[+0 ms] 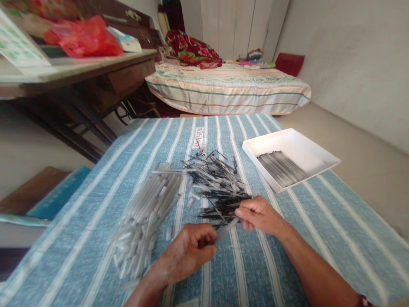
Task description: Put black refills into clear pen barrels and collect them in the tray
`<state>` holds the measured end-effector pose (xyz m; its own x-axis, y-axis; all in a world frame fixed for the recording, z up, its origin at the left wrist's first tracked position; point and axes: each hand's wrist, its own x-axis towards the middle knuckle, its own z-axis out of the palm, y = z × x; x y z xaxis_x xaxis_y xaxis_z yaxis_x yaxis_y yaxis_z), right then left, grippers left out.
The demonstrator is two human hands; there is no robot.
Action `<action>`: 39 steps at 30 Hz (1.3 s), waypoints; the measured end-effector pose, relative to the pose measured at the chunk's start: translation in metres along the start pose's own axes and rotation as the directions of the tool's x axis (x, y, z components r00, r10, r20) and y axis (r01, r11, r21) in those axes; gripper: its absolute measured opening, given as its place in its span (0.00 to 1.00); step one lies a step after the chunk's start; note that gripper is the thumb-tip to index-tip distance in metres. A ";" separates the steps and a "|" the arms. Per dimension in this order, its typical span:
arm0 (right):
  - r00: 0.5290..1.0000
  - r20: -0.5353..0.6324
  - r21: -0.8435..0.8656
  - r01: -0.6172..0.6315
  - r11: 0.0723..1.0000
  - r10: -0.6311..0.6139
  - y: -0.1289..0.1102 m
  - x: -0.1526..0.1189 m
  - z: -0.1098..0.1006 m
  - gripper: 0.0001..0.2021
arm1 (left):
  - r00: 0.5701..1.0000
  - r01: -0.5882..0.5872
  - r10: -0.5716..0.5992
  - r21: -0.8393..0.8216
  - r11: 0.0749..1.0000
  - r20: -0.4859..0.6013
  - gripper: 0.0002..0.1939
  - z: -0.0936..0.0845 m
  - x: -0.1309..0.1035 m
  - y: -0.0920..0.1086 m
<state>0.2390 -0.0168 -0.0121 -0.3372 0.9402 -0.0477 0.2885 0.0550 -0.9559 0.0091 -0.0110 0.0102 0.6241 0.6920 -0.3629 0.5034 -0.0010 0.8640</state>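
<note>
The left hand [191, 250] and right hand [260, 215] pinched a clear tube [227, 229] above the striped worktop [255, 273]

one view, from a camera worn on the person's head, looking forward and steeply down over a blue striped cloth [105, 179]. the left hand [191, 247] and right hand [260, 215] are close, with forearms entering from the bottom edge. beyond the cloth's far edge, the view reaches across the room to a bed [230, 91] and pale panels [233, 25]. the outer edges look stretched and soft, perhaps from a wide lens.
</note>
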 end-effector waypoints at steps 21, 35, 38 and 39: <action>0.994 -0.025 0.051 -0.107 0.993 0.108 0.001 0.001 -0.001 0.18 | 1.000 0.009 -0.008 0.016 1.000 -0.003 0.05 0.001 0.002 0.000; 0.993 0.006 0.001 -0.118 0.993 0.118 0.001 0.000 -0.002 0.20 | 1.000 -0.013 0.013 0.028 1.000 -0.009 0.04 0.004 0.002 -0.004; 0.992 0.020 0.023 -0.125 0.992 0.124 0.000 -0.001 -0.002 0.15 | 1.000 -0.013 0.013 0.045 0.999 -0.010 0.04 0.004 0.002 -0.005; 0.992 0.030 0.020 -0.119 0.993 0.119 -0.001 -0.001 -0.002 0.13 | 1.000 -0.015 0.016 0.059 0.998 -0.008 0.04 0.004 0.002 -0.006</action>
<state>0.2406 -0.0171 -0.0109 -0.3270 0.9297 -0.1695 0.3085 -0.0645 -0.9490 0.0102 -0.0127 0.0031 0.6273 0.6975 -0.3465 0.5282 -0.0541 0.8474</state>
